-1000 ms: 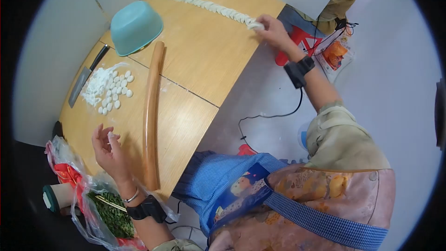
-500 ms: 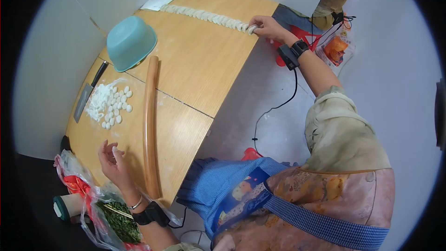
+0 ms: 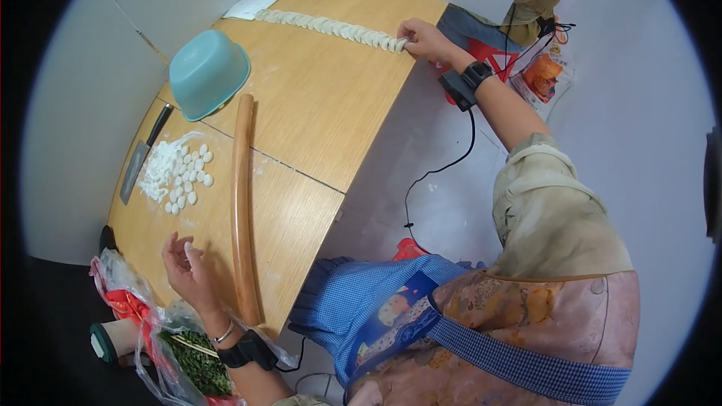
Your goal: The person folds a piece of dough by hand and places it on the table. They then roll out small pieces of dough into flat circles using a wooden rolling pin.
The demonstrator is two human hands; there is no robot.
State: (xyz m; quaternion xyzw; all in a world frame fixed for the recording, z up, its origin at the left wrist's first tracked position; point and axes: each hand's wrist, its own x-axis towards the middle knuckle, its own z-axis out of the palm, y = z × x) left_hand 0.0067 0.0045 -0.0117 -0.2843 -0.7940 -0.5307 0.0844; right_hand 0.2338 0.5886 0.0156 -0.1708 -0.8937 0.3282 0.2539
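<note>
The right hand (image 3: pixel 423 36) reaches to the far right edge of the table (image 3: pixel 323 113), its fingers pinched on the near end of the dumpling row (image 3: pixel 331 28), which runs along the far side toward the papers (image 3: pixel 244 6) at the far left corner; the left hand (image 3: pixel 188 271) rests near the table's near-left edge, palm up and fingers loosely curled, a small white dough bit (image 3: pixel 189 246) at its fingertips, though whether it is truly gripped cannot be told; just right of that hand lies the long rolling pin (image 3: pixel 241 203), stretching away toward the upturned teal bowl (image 3: pixel 208 74); left of the pin sit the dough pieces (image 3: pixel 189 178) beside a flour pile (image 3: pixel 159 169), with a cleaver (image 3: pixel 141 159) at the left edge; near the left wrist, off the table, a plastic bag of chopped greens (image 3: pixel 195 361).
</note>
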